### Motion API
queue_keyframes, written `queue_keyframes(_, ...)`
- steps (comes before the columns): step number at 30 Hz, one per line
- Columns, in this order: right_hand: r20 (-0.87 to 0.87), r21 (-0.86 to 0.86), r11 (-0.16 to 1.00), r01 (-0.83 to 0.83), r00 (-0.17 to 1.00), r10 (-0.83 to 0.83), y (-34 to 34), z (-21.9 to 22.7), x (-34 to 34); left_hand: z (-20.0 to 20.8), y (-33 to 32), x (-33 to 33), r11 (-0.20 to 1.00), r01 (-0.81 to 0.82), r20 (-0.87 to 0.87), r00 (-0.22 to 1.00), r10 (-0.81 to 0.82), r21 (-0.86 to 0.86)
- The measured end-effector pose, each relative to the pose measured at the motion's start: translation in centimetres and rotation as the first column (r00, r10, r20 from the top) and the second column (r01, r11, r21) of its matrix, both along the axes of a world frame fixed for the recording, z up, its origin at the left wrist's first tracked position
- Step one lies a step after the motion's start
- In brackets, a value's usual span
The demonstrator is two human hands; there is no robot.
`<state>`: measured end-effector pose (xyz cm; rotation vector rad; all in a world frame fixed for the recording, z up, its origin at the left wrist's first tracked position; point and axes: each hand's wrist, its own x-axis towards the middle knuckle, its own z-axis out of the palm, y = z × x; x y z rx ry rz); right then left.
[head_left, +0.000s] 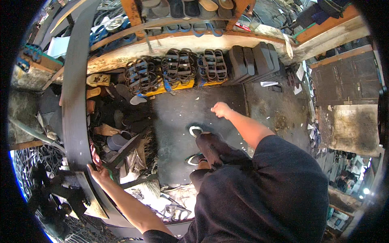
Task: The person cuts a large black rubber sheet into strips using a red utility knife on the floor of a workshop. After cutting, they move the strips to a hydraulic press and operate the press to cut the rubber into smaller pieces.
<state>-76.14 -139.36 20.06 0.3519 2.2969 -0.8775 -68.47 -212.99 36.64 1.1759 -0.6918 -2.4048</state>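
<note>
My left hand (100,174) is at the edge of a long dark flat strip (76,93) that runs upward along the left side. Its thumb lies against that edge, and a small reddish-brown piece (95,156) shows beside the fingers. What the fingers close round is too unclear to name. Out in front, over the dark floor mat (178,117), my right hand (221,109) is a loose fist with nothing visible in it. Below it show my own feet in dark shoes with white edges (195,131).
Rows of dark strapped sandals (178,65) stand on a yellow base by the far wall, beside stacked grey foam soles (255,60). More footwear fills a shelf (182,20) above. Scraps and loose soles (121,141) clutter the left floor. A worn door (344,81) is at right.
</note>
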Motion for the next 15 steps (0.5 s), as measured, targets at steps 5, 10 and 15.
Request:
queue_keyframes(5, -0.108, 0.253, 0.957, 0.14, 0.987, -0.116, 6.7, -1.5, -8.2, 7.6, 15.4, -8.1, 0.961, 0.171, 0.197, 0.972, -0.129, -0.218)
queue_keyframes(10, -0.14, 0.314, 0.9, 0.302, 0.952, -0.271, 10.1, -8.8, -20.3, 0.2, 29.5, -1.7, 0.71, 0.582, 0.57, 0.762, -0.308, -0.395)
queue_keyframes(15, -0.117, 0.515, 0.854, 0.077, 0.993, -0.019, 14.2, -15.2, -28.0, -5.6, 33.0, 13.4, 0.987, 0.155, 0.811, 0.572, -0.122, 0.039)
